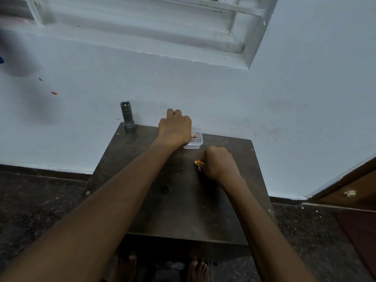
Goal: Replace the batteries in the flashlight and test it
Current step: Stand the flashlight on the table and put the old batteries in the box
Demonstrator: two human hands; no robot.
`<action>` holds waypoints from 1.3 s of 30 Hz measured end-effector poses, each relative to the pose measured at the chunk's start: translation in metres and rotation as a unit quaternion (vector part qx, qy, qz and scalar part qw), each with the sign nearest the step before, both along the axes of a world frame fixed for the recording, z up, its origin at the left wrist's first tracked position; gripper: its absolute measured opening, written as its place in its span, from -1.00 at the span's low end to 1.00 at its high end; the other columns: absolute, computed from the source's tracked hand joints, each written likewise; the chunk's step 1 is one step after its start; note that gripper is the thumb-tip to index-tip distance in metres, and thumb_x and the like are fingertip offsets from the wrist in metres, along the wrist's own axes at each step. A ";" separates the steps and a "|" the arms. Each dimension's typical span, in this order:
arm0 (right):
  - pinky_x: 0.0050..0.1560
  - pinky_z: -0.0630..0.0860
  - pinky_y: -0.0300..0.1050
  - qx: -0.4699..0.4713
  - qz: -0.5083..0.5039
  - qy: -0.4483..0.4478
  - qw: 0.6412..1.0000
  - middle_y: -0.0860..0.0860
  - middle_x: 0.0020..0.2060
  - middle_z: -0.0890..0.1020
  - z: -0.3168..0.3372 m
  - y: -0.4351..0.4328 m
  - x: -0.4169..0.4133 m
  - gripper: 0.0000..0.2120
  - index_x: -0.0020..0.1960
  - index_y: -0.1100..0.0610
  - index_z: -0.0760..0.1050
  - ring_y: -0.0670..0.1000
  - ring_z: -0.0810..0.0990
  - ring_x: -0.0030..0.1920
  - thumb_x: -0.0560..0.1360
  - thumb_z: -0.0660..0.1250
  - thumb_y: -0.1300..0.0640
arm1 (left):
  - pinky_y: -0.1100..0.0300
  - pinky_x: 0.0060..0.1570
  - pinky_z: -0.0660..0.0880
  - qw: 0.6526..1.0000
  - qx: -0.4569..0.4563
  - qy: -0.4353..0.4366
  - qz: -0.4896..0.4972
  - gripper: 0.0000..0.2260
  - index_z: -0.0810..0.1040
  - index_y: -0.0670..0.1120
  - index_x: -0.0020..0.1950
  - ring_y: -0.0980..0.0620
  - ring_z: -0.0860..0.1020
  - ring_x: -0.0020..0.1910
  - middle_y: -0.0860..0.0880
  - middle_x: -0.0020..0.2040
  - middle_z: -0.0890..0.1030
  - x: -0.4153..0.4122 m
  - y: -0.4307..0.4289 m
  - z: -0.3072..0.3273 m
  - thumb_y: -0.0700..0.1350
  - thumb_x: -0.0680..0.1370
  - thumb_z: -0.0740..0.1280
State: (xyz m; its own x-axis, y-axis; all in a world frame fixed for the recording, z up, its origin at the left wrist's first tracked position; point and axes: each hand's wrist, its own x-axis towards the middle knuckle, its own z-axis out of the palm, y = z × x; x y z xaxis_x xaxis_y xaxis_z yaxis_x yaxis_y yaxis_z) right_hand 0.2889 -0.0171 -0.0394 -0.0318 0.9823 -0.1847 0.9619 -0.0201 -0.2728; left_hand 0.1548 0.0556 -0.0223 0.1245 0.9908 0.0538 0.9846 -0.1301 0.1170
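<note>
The flashlight (127, 116) stands upright at the far left corner of the bench (179, 200), close to the wall and well apart from both hands. It looks like a grey metal tube with ribbed bands, so it is probably rigid, fairly heavy for its size and not fragile. Standing on a narrow end, though, it would tip at a sideways knock. The ribbed middle of the barrel is the sensible place to take hold, wrapping round it rather than pushing at the top. I cannot tell whether the upward end is a lens or an open tube.

The right grip (220, 163) is closed around a small orange and yellow battery (198, 162), whose tip pokes out to the left, low over the bench. A battery is hard, light and smooth, and it rolls, so pinching it across its sides with one end free suits feeding it in.

The left grip (175, 127) is curled at the far edge, over a clear plastic tub (196, 145) holding another battery (194, 136). Whether it holds anything I cannot tell.
</note>
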 end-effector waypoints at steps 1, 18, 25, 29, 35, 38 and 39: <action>-0.10 0.50 -0.05 0.007 0.013 -0.012 1.000 0.17 0.01 0.64 0.002 -0.001 -0.001 -0.81 0.09 0.22 0.57 0.14 0.57 -0.08 0.55 0.39 0.13 | 0.05 -0.05 0.41 1.000 -0.011 0.002 0.001 -0.79 0.60 -0.06 0.13 -0.14 0.34 0.25 -0.11 0.18 0.46 0.001 0.004 -0.003 -0.14 0.51 0.35; 0.05 0.55 0.05 0.111 0.104 -0.066 0.986 0.14 0.15 0.53 0.024 0.081 -0.016 -0.76 0.18 0.07 0.63 0.17 0.49 0.21 0.53 0.37 0.19 | 0.07 0.23 0.44 0.963 -0.012 -0.256 0.084 -0.62 0.52 -0.09 0.38 -0.09 0.49 0.32 -0.09 0.36 0.55 -0.009 0.008 -0.014 -0.18 0.56 0.33; 0.12 0.49 0.04 0.071 0.144 -0.142 0.977 0.17 0.19 0.50 0.013 0.096 -0.024 -0.71 0.27 0.13 0.58 0.20 0.40 0.30 0.54 0.38 0.19 | 0.10 0.20 0.45 0.961 -0.022 -0.259 0.089 -0.63 0.54 -0.09 0.37 -0.10 0.50 0.31 -0.09 0.35 0.55 -0.011 0.009 -0.013 -0.18 0.55 0.33; 0.14 0.53 0.06 0.085 0.157 -0.162 0.970 0.19 0.17 0.49 0.010 0.102 -0.024 -0.69 0.26 0.18 0.56 0.21 0.41 0.28 0.52 0.40 0.22 | 0.09 0.22 0.46 0.961 -0.023 -0.260 0.089 -0.63 0.52 -0.08 0.39 -0.09 0.51 0.31 -0.09 0.37 0.54 -0.011 0.008 -0.015 -0.18 0.57 0.32; 0.01 0.49 0.01 0.123 0.149 -0.159 0.968 0.18 0.14 0.52 0.003 0.104 -0.022 -0.72 0.23 0.20 0.58 0.20 0.44 0.25 0.53 0.39 0.18 | 0.09 0.23 0.44 0.962 -0.023 -0.258 0.086 -0.60 0.52 -0.07 0.39 -0.10 0.49 0.32 -0.08 0.36 0.55 -0.013 0.010 -0.018 -0.19 0.54 0.33; -0.06 0.43 -0.02 0.129 0.143 -0.149 0.970 0.18 0.12 0.52 -0.002 0.104 -0.021 -0.76 0.20 0.20 0.59 0.21 0.44 0.23 0.54 0.36 0.21 | 0.09 0.20 0.45 0.963 -0.026 -0.255 0.082 -0.64 0.55 -0.07 0.35 -0.11 0.51 0.30 -0.09 0.32 0.58 -0.013 0.010 -0.020 -0.17 0.55 0.32; -0.05 0.44 -0.02 0.131 0.141 -0.146 0.970 0.19 0.13 0.52 -0.001 0.104 -0.020 -0.75 0.20 0.21 0.59 0.21 0.44 0.23 0.54 0.36 0.21 | 0.08 0.17 0.45 0.965 -0.021 -0.249 0.082 -0.67 0.56 -0.07 0.32 -0.12 0.52 0.28 -0.09 0.30 0.59 -0.014 0.011 -0.021 -0.15 0.55 0.31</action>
